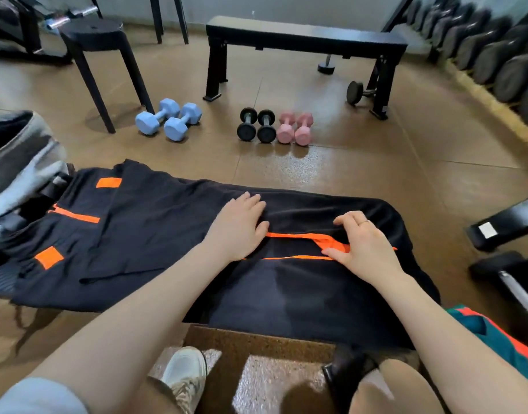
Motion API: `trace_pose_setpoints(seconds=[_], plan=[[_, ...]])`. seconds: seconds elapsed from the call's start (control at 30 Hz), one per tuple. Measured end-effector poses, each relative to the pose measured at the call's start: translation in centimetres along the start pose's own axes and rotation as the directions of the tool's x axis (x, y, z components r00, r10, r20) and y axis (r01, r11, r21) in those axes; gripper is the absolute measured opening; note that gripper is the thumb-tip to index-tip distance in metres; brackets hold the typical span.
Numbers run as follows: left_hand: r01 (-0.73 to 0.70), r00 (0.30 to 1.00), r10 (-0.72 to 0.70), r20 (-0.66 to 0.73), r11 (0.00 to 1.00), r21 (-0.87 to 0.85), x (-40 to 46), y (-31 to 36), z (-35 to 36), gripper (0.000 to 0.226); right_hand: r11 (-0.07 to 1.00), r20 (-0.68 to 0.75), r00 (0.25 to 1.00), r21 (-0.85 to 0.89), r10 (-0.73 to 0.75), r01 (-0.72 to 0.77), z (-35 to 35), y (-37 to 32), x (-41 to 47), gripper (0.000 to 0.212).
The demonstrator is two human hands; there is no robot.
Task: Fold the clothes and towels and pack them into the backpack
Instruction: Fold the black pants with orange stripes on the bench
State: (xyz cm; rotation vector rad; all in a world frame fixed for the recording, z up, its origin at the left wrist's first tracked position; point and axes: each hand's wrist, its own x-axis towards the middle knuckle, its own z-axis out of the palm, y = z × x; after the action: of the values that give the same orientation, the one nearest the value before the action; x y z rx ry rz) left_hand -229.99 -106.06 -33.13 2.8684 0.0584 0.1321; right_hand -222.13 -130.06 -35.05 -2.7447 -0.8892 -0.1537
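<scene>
Black fabric garment with orange stripes and patches spread flat across the middle of the frame, over a bench-like surface. Left hand pressed flat on the garment at centre, fingers straight and relaxed, nothing grasped. Right hand just right of centre, fingers curled, pinching a fold of the cloth by the orange stripe. Grey fabric backpack at the left edge, touching the garment's end. Teal and orange cloth at lower right, beside the right forearm. On the brown floor beyond: light blue dumbbells, black dumbbells, pink dumbbells. Black stool at upper left, black bench at top centre, dumbbell rack at upper right.
</scene>
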Motion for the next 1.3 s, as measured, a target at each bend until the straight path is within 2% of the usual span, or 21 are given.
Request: trace_pose_setpoints(seconds=[0.03, 0.1, 0.2, 0.33, 0.47, 0.53, 0.57, 0.63, 0.7, 0.73, 0.77, 0.8, 0.83, 0.87, 0.9, 0.93, 1.0, 1.07, 1.17, 1.23, 1.3], plan=[[-0.055, 0.996, 0.061, 0.063, 0.994, -0.096, 0.4, 1.5, 0.3, 0.050, 1.000, -0.021, 1.000, -0.009, -0.001, 0.001, -0.2, 0.5, -0.5, 0.055], [-0.113, 0.978, 0.135, 0.161, 0.984, -0.137, 1.0, 3.8, 1.3, 0.048, 0.999, -0.076, 0.997, -0.047, -0.005, 0.001, -0.6, 1.9, -1.3, 0.047], [-0.050, 0.988, 0.059, 0.143, 0.997, -0.065, 1.8, 5.4, 2.7, 0.033, 0.991, -0.102, 0.995, -0.137, -0.012, -0.002, -1.1, 3.9, -2.0, 0.030], [-0.035, 0.998, 0.027, 0.061, 0.991, 0.131, 2.5, 6.0, 3.4, 0.023, 0.976, -0.045, 0.998, -0.210, 0.050, -0.059, -1.4, 6.3, -1.9, 0.019], [-0.121, 0.981, 0.136, -0.136, 0.986, 0.118, 2.7, 5.2, 3.5, 0.015, 0.991, -0.263, 0.962, -0.082, 0.077, -0.102, -2.7, 8.0, -1.6, 0.024], [-0.199, 0.952, 0.202, -0.230, 0.979, 0.036, 2.4, 4.5, 3.5, 0.007, 0.985, -0.330, 0.941, -0.124, 0.073, -0.120, -3.0, 8.7, -2.0, 0.029], [-0.222, 0.959, 0.217, -0.183, 0.975, -0.005, 2.2, 4.3, 3.2, 0.006, 0.974, -0.303, 0.951, -0.191, 0.056, -0.119, -2.9, 9.0, -2.5, 0.029], [-0.232, 0.973, 0.232, -0.010, 0.972, -0.036, 1.8, 4.3, 2.7, 0.011, 0.938, -0.152, 0.985, -0.322, 0.082, -0.127, -2.9, 9.5, -3.3, 0.023], [-0.183, 0.973, 0.187, 0.132, 0.982, -0.039, 2.0, 4.3, 2.3, 0.023, 0.912, -0.046, 0.972, -0.340, 0.229, -0.231, -3.1, 9.7, -3.8, 0.021], [-0.155, 0.977, 0.164, 0.139, 0.985, -0.072, 2.4, 4.4, 2.1, 0.028, 0.919, -0.066, 0.963, -0.287, 0.262, -0.270, -3.4, 9.4, -3.6, 0.024], [-0.158, 0.982, 0.168, 0.086, 0.981, -0.113, 2.8, 4.7, 1.9, 0.034, 0.945, -0.119, 0.961, -0.185, 0.251, -0.270, -3.6, 8.8, -3.1, 0.030], [-0.195, 0.981, 0.194, -0.016, 0.971, -0.139, 3.6, 5.0, 2.1, 0.038, 0.968, -0.177, 0.960, -0.085, 0.218, -0.235, -3.7, 7.8, -2.4, 0.034], [-0.236, 0.970, 0.225, -0.089, 0.962, -0.138, 4.6, 5.3, 2.6, 0.039, 0.980, -0.166, 0.966, 0.015, 0.196, -0.196, -3.6, 6.3, -1.4, 0.037], [-0.262, 0.962, 0.249, -0.108, 0.957, -0.125, 5.7, 5.7, 3.2, 0.039, 0.979, -0.071, 0.982, 0.122, 0.173, -0.164, -3.2, 4.9, -0.4, 0.041], [-0.259, 0.965, 0.254, -0.060, 0.960, -0.104, 6.5, 6.1, 3.8, 0.040, 0.974, 0.057, 0.991, 0.182, 0.124, -0.133, -2.5, 3.6, 0.7, 0.049], [-0.226, 0.973, 0.228, 0.021, 0.971, -0.073, 7.1, 6.5, 4.5, 0.048, 0.981, 0.171, 0.982, 0.164, 0.076, -0.105, -1.6, 2.6, 1.6, 0.056], [-0.144, 0.976, 0.136, 0.170, 0.989, 0.032, 7.2, 6.5, 6.2, 0.065, 0.999, 0.310, 0.950, 0.005, 0.037, -0.041, 0.3, 2.0, 2.3, 0.067], [-0.108, 0.978, 0.087, 0.191, 0.988, 0.106, 6.8, 6.1, 7.2, 0.078, 0.993, 0.318, 0.945, -0.108, 0.079, -0.046, 1.1, 3.1, 2.1, 0.076], [-0.089, 0.979, 0.068, 0.191, 0.991, 0.103, 6.7, 5.9, 6.9, 0.099, 0.975, 0.279, 0.940, -0.157, 0.198, -0.158, 0.5, 6.1, 0.9, 0.060], [-0.099, 0.977, 0.076, 0.197, 0.989, 0.106, 6.7, 6.1, 6.8, 0.105, 0.960, 0.270, 0.921, -0.106, 0.280, -0.261, 0.0, 8.3, -0.7, 0.058], [-0.099, 0.976, 0.076, 0.206, 0.989, 0.107, 6.6, 6.3, 6.7, 0.108, 0.895, 0.293, 0.889, 0.174, 0.351, -0.410, -0.3, 9.9, -2.3, 0.056]])
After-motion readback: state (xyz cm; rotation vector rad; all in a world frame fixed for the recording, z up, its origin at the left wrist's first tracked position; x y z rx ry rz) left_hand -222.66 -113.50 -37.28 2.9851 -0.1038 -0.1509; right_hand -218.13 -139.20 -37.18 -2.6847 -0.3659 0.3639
